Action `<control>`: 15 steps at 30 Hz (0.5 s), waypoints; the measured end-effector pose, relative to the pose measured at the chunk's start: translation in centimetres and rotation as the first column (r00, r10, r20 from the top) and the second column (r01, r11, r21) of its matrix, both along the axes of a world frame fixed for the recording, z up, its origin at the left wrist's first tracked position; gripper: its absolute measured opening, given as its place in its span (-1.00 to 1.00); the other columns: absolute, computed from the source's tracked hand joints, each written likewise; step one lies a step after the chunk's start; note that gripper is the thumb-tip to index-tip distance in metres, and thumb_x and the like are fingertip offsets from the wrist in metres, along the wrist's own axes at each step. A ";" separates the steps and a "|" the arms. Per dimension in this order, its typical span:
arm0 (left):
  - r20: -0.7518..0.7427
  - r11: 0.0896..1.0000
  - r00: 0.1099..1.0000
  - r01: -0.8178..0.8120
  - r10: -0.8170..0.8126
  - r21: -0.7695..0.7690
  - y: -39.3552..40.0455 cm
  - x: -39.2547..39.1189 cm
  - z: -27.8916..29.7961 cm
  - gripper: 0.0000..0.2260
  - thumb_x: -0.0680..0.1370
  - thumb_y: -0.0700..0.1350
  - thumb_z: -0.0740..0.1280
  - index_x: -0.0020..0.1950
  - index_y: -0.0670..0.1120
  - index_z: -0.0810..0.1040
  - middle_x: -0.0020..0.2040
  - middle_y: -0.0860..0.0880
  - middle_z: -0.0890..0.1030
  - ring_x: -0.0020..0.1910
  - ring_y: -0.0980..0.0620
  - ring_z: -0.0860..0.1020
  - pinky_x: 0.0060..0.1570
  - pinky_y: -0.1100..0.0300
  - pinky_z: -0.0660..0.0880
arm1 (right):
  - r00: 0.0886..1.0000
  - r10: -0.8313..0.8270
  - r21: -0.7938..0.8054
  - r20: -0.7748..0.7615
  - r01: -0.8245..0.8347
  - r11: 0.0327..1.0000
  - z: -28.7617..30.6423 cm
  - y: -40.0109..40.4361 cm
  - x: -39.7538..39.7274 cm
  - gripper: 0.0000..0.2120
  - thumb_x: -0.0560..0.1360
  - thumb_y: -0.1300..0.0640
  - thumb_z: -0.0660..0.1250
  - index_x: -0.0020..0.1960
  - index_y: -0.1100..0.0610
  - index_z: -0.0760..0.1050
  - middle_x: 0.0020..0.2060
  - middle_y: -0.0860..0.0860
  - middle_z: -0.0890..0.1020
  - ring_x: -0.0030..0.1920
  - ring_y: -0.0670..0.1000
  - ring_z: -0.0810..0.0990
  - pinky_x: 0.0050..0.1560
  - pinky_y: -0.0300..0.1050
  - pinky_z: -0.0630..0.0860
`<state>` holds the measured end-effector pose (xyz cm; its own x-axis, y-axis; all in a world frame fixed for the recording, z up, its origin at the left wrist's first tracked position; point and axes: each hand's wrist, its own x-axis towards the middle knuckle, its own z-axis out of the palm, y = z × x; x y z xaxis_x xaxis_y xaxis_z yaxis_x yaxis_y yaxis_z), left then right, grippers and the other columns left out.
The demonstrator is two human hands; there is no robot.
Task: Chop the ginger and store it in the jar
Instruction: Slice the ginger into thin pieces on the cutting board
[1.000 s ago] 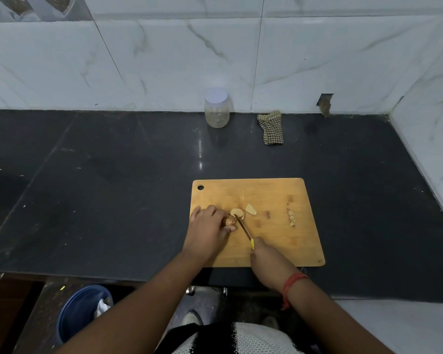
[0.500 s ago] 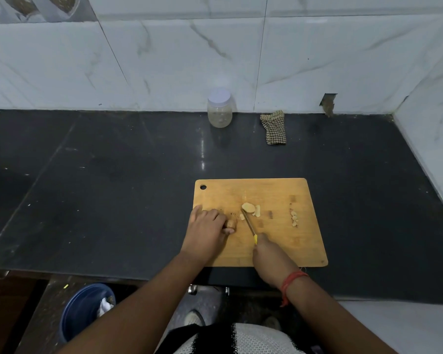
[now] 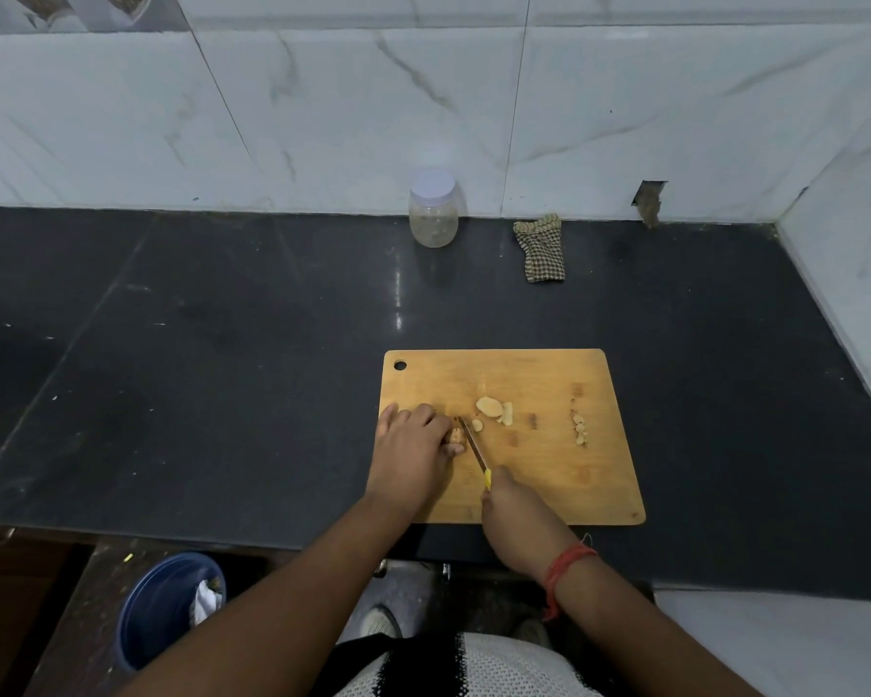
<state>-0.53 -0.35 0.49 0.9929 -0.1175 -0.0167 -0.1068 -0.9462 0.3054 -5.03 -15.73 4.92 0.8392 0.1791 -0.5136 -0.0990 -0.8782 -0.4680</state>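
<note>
Closest to the camera, the person's two forearms are reaching out over the counter edge, a red thread band (image 3: 566, 563) sitting on the right wrist. The right hand (image 3: 516, 510) is curling its fingers around a yellow-handled knife (image 3: 476, 452), the blade angling up and left across the cutting board (image 3: 574, 485). The left hand (image 3: 411, 447) is bunching its fingers over the ginger piece (image 3: 455, 436), pinning it to the wood, with the blade sitting right against the exposed end.

So the chopping is underway, but by my read only partly done. Just past the blade, a few cut slices (image 3: 494, 410) are lying flat on the board, and farther to the right a little line of smaller bits (image 3: 580, 430) is waiting. The slices look coarse, so finer cuts are probably to come, and the stub under the fingers is yet to be worked through.

Further back, the jar (image 3: 433, 211) is standing well apart from the board against the wall, its pale lid on. Something pale is showing inside, though what it is I can't tell. Opening it and storing the ginger are both left to do.

Beside the jar, a checked cloth (image 3: 544, 251) is lying crumpled. All of this is sitting on a dark, glossy stone countertop (image 3: 222, 369), catching a spot of light, with white marble-look wall tiles (image 3: 323, 118) rising behind and wrapping round at the right. Down below the counter, at lower left, a blue bin (image 3: 159, 603) is standing on the floor.
</note>
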 end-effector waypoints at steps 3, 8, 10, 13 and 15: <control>-0.010 1.000 1.000 0.012 -0.012 0.004 0.1 0.3 0.1 -0.75 0.61 0.15 0.30 0.14 0.03 0.60 0.11 0.09 0.55 0.12 0.03 0.50 0.53 -0.02 0.06 | 0.999 0.013 -0.003 -0.040 -0.013 1.000 0.4 0.2 0.5 -0.79 0.62 0.23 0.08 0.24 0.25 0.30 -0.01 0.16 0.59 -0.04 0.12 0.59 -0.16 -0.11 0.44; -0.034 0.995 0.996 0.089 -0.087 0.039 0.8 0.5 0.0 -0.75 0.66 0.06 0.23 0.26 0.04 0.58 0.17 0.08 0.55 0.18 0.03 0.51 0.55 -0.05 -0.02 | 0.999 0.006 0.000 -0.050 -0.006 1.000 0.1 0.5 0.9 -0.79 0.62 0.24 0.06 0.23 0.24 0.31 -0.24 0.03 0.50 -0.20 0.02 0.52 -0.21 -0.14 0.39; -0.020 0.996 0.996 0.090 -0.089 0.029 0.9 0.5 -0.2 -0.77 0.65 0.03 0.25 0.24 0.03 0.59 0.16 0.07 0.57 0.16 0.02 0.52 0.55 -0.05 0.00 | 0.999 0.006 -0.001 -0.040 -0.006 1.000 -0.1 0.7 1.1 -0.82 0.61 0.26 0.06 0.19 0.23 0.32 -0.32 -0.01 0.44 -0.31 -0.05 0.45 -0.31 -0.13 0.36; 0.014 0.998 0.998 0.069 -0.069 -0.002 0.7 0.6 -0.6 -0.81 0.64 0.00 0.29 0.19 0.01 0.62 0.10 0.07 0.58 0.10 0.01 0.54 0.54 -0.07 0.05 | 0.997 -0.003 0.023 -0.074 0.005 1.000 -0.2 0.9 1.5 -0.87 0.62 0.24 0.05 0.13 0.20 0.32 -0.33 -0.01 0.43 -0.37 -0.08 0.39 -0.42 -0.19 0.29; 0.019 0.998 0.997 0.069 -0.068 -0.013 0.7 0.5 -0.7 -0.82 0.63 -0.02 0.31 0.17 0.00 0.62 0.08 0.07 0.58 0.09 0.00 0.54 0.53 -0.09 0.08 | 0.996 -0.022 0.039 -0.092 0.025 0.999 -0.4 1.1 1.7 -0.88 0.62 0.22 0.05 0.11 0.17 0.31 -0.31 0.00 0.42 -0.35 -0.07 0.39 -0.43 -0.21 0.26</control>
